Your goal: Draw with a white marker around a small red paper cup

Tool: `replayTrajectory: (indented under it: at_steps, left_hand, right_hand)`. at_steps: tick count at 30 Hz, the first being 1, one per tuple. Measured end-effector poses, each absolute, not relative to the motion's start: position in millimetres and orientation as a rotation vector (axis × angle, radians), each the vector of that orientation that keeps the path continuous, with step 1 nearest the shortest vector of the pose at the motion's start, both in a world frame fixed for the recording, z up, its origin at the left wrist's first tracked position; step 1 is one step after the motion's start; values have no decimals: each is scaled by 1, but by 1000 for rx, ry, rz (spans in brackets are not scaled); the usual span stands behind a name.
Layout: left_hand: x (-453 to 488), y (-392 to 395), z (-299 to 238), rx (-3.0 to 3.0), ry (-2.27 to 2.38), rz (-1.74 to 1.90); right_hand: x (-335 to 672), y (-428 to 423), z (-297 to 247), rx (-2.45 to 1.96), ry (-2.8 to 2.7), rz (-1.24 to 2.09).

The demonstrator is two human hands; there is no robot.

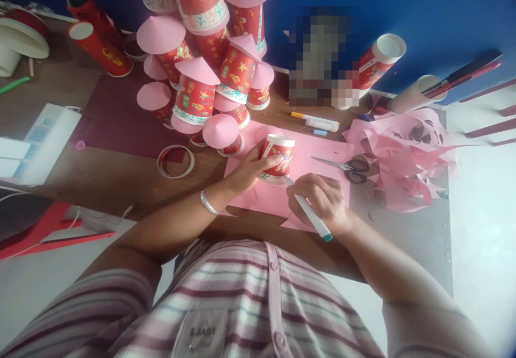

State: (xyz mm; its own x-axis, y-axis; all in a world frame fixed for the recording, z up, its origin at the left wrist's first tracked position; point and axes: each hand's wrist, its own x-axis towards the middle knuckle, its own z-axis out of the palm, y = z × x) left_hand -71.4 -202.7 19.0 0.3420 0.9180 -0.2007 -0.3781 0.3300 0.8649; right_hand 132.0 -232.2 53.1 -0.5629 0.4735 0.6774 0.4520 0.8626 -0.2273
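My left hand (257, 165) is wrapped round a red patterned paper cup (284, 156) with white bands at its ends, thumb across the front. Green marks show on the cup's lower white band. Between the fingers of my right hand (322, 199) is a white marker (312, 218) with a green end, its tip at the cup's lower edge. Under both hands lies a sheet of pink paper (296, 131). Scissors (350, 169) rest partly open on that sheet, right of the cup.
Several red cups with pink cone tops (197, 92) are stacked at the back. Pink paper scraps (411, 159) heap up on the right. Markers (316, 121) lie behind the cup. A cut ring (175, 162) lies to the left; a red tube (100, 49) stands farther back.
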Motion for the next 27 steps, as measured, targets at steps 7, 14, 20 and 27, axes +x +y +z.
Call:
replayTrajectory:
  at_steps: [7,14,20,27]
  left_hand:
    - [-71,-203,20,807,806,995]
    - [-71,-203,20,804,789,990]
    - [-72,-203,17,816,774,988]
    - [-72,-203,15,830,785,989]
  right_hand:
    - [132,-233,55,-663,-2264,36]
    - [131,-234,53,-666,-2247,43]
    - [130,-236,55,-661,-2267,48]
    - [129,-237,53,-645,-2259,67]
